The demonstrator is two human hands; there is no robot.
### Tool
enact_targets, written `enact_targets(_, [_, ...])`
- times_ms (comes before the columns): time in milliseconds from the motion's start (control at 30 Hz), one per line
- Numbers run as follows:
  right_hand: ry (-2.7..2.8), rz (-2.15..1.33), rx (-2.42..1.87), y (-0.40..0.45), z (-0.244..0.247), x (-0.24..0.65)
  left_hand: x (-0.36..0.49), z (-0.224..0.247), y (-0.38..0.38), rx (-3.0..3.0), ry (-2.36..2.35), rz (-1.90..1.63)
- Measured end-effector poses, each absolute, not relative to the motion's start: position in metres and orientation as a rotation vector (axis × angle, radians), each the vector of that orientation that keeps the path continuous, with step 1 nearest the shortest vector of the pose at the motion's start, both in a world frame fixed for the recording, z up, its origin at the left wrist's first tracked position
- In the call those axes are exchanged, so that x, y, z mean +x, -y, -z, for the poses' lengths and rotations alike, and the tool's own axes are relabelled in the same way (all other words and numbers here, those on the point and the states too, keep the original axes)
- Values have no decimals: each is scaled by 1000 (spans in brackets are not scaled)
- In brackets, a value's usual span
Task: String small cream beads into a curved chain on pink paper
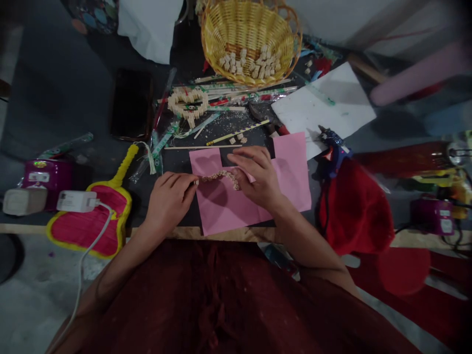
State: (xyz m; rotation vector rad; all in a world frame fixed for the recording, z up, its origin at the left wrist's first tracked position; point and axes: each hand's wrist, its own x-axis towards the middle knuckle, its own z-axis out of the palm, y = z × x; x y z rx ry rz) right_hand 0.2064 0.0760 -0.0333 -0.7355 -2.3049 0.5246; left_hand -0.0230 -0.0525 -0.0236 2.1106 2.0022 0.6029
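Observation:
On a pink sheet of paper [236, 206] lies a curved chain of small pale wooden pieces [220, 174], arched like a bow. My left hand [170, 199] is closed in a pinch on a small wooden piece [196, 182] by the chain's left end; whether this piece is joined to the chain I cannot tell. Over the chain's right end hovers my right hand [258, 179], fingers apart and its thumb beside or against the pieces. Beyond the paper, a heart-shaped wooden piece [189, 104] rests on a heap of wrapped chopsticks [236, 91].
A yellow wicker basket [254, 22] at the back holds many wooden pieces. Pliers [275, 125], a pencil [238, 132], white paper [332, 108] and a blue glue gun [334, 152] lie beyond my right hand. To the left are a phone [132, 104] and a pink-and-yellow fan shape [96, 216]; red cloth [357, 206] sits right.

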Motion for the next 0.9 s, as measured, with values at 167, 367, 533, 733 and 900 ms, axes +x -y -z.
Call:
enact_targets(167, [2279,-421,-742,-81,21,215,-23,25,51,2136,-1932,-634])
enact_targets(367, [2296,-392,-753,-66,13,232,-24,27,54,2089,-1935,-615])
enact_targets(533, [2318,-382,-820,-38,21,236,-24,30,57,2144,-1935,-610])
enact_targets(733, [2335,-477,-917,-16,31,234,-25,31,62,2125,-1957,-609])
enact_targets(900, [2403,-460,-873,-21,30,225,-24,31,62,2135,-1985,-584])
